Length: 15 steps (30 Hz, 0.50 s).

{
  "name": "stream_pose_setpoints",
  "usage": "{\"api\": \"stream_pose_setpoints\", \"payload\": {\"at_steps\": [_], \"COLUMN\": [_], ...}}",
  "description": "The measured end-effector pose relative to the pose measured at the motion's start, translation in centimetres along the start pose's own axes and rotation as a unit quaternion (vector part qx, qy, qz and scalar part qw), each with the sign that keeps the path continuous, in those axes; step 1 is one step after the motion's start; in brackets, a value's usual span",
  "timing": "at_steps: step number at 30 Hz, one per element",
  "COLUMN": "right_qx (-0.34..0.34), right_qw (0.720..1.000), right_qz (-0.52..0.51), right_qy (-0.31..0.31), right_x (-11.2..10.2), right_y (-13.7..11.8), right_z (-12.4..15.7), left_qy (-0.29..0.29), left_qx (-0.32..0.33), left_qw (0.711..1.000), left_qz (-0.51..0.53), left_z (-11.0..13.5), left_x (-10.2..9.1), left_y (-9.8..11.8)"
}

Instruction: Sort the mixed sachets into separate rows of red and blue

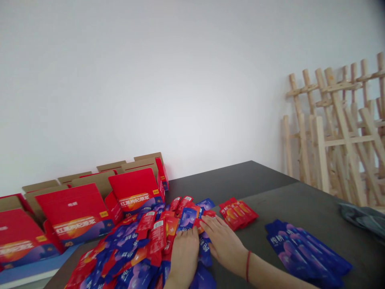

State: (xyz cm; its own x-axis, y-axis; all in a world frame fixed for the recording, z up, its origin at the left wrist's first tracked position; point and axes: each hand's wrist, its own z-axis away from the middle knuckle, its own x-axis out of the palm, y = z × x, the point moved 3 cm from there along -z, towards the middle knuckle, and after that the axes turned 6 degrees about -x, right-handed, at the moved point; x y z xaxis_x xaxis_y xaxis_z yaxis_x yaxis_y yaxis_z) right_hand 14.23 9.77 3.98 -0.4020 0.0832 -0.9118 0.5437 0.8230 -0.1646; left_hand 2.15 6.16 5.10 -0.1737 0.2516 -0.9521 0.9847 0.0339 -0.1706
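Note:
A loose heap of red and blue sachets [135,249] covers the near left of the dark table [300,208]. My left hand [183,257] lies flat on the heap's right edge, fingers stretched forward over the sachets. My right hand [222,241], with a red string on its wrist, rests beside it, fingers spread and touching sachets at the heap's far right. Neither hand grips anything. A small fanned stack of red sachets [237,212] lies just beyond my right hand. A neat row of blue sachets [303,253] lies further right.
Several open red cartons [75,212] with brown flaps stand along the wall at the left. Wooden frames [337,132] lean against the wall at the right. A grey cloth [363,218] lies at the table's right edge.

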Motion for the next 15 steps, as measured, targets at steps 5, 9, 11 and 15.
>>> {"api": "stream_pose_setpoints", "payload": {"at_steps": [5,9,11,15], "right_qx": [0.017,0.033,0.035,0.159], "right_qw": [0.999,0.997,0.989,0.946], "right_qz": [0.027,-0.002,-0.086,-0.223], "right_qy": [-0.040,-0.074,-0.115,-0.175], "right_x": [-1.5,-3.0,-3.2,-2.5], "right_y": [1.1,1.1,0.6,0.8], "right_z": [-0.8,3.3,6.4,11.5], "left_qy": [0.057,0.041,-0.018,-0.128], "left_qx": [0.036,0.080,0.112,0.113], "left_qw": [0.994,0.970,0.961,0.955], "left_qz": [0.089,0.225,0.252,0.243], "left_z": [0.5,2.3,3.3,4.6], "left_x": [-2.1,-1.4,-0.4,1.0], "left_y": [1.1,1.3,2.0,4.1]}}
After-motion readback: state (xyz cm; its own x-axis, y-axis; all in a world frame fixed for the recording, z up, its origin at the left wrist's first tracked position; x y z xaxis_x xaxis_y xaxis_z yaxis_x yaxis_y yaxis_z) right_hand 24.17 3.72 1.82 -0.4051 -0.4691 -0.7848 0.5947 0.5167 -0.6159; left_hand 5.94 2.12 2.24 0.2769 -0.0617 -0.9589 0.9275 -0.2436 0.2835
